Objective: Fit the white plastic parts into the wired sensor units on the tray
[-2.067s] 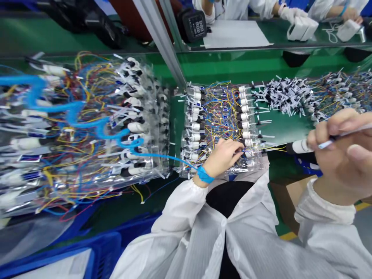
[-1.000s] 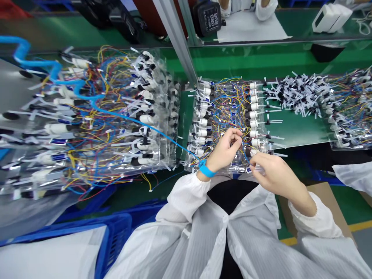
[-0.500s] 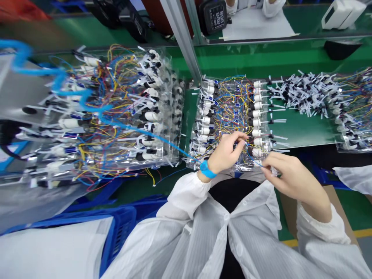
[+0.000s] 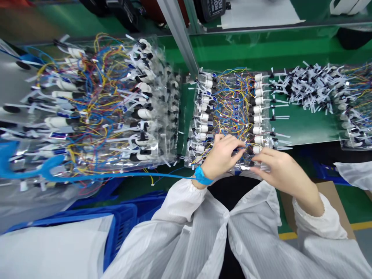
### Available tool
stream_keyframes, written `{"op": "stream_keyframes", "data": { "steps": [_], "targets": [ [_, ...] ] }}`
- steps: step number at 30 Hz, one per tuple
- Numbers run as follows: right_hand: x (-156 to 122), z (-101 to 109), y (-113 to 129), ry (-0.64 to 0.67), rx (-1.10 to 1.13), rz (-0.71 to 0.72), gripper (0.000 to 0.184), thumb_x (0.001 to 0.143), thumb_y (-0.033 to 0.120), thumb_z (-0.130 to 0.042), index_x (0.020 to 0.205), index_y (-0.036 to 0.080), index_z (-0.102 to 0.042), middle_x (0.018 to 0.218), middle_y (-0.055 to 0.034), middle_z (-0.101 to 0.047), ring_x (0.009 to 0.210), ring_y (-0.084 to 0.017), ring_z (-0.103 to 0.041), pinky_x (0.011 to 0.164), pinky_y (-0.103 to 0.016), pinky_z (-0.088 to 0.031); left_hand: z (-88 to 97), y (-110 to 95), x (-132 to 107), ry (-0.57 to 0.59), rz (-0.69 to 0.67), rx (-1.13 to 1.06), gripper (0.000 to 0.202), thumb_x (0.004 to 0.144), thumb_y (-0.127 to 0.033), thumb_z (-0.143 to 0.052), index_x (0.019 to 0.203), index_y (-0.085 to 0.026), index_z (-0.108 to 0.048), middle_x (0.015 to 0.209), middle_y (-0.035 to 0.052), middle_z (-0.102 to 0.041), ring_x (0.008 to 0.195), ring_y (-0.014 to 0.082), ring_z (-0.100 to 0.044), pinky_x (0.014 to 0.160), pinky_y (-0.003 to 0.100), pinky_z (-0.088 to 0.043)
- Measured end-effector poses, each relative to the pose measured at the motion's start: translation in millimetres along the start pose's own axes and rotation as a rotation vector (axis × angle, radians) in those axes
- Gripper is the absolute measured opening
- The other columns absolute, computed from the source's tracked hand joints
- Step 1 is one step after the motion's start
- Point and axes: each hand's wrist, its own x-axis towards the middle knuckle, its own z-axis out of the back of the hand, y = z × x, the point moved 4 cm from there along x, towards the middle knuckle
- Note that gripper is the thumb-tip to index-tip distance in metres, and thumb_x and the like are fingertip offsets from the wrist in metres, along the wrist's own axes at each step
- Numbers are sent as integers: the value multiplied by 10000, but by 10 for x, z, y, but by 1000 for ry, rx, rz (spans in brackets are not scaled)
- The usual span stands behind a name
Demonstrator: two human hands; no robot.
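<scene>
My left hand [image 4: 222, 155], with a blue wrist strap [image 4: 202, 176], and my right hand [image 4: 283, 170] sit at the near edge of a clear plastic tray [image 4: 241, 167]. Fingers [image 4: 236, 144] on both curl into its colored wires [image 4: 229, 116]; I cannot tell whether they grip anything. Open green tabletop [image 4: 305, 130] lies right of the tray, with a heap of white-and-black pump parts [image 4: 314, 87] beyond. A larger wired tray [image 4: 116, 108] sits close on the left.

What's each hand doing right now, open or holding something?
Left hand: curled over coloured wires; grip unclear.
Right hand: curled by the plastic tray; grip unclear.
</scene>
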Motion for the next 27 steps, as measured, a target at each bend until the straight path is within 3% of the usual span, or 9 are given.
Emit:
{"op": "stream_keyframes", "data": {
  "steps": [3,5,8,12,14,17,21,24,27],
  "targets": [
    [154,116,-6,-75,-20,-31,236,1068,298,-588,1224,196,-734,1172,-108,-731,949,-227,-718,792,-329,-523,-15,29,-13,-18,-21,-8,103,1041,-266,-668,951,-221,-691,950,24,-790,951,216,-695,933,417,-354],
    [307,87,-13,-30,-86,-42,271,1037,206,-578,1258,199,-735,1236,-113,-727,958,-231,-720,763,-324,-513,-16,34,-23,-40,-49,-20,117,1046,-255,-661,938,-219,-690,955,27,-790,963,213,-700,930,412,-361],
    [487,-16,-66,41,-70,-24,249,978,105,-561,1088,192,-767,1133,-92,-753,942,-231,-722,750,-319,-501,-20,33,-43,-53,-64,-42,127,1049,-269,-663,936,-219,-692,956,27,-792,975,209,-706,932,408,-365],
    [516,55,-211,-221,168,-46,135,968,152,-596,997,199,-720,1035,-89,-764,969,-248,-723,846,-345,-532,-35,35,-62,-77,-21,-73,156,1025,-319,-707,918,-210,-673,916,15,-783,918,198,-706,937,400,-374],
    [486,127,-282,-302,315,-132,82,995,234,-614,992,214,-694,1011,-76,-775,907,-234,-727,795,-331,-537,-45,46,-55,-103,24,-84,145,1010,-341,-728,997,-204,-684,929,15,-785,895,194,-707,938,394,-382],
    [497,192,-297,-213,455,-217,138,1022,327,-600,953,229,-669,891,-36,-763,718,-185,-677,630,-288,-479,-83,40,-12,-62,48,-37,217,1019,-407,-710,1101,-207,-705,957,27,-792,919,204,-703,942,400,-372],
    [568,202,-242,-40,320,-91,155,955,343,-650,857,231,-692,761,-20,-731,611,-177,-623,600,-308,-448,-134,-34,63,37,-8,112,269,1056,-455,-637,1071,-204,-731,1012,60,-783,1011,224,-686,922,412,-349],
    [581,115,-347,-25,194,-23,196,961,417,-652,903,255,-747,809,-57,-787,631,-233,-694,613,-365,-481,-160,-55,118,60,4,163,339,1047,-496,-638,1059,-169,-726,1046,88,-780,1045,240,-691,917,408,-375],
    [590,7,-543,-55,193,7,228,985,478,-625,1024,307,-771,818,-46,-809,540,-239,-674,544,-395,-472,-155,-8,166,-9,79,119,358,1060,-497,-612,1124,-159,-711,1048,81,-797,1036,222,-724,942,389,-410]
  ]
}}
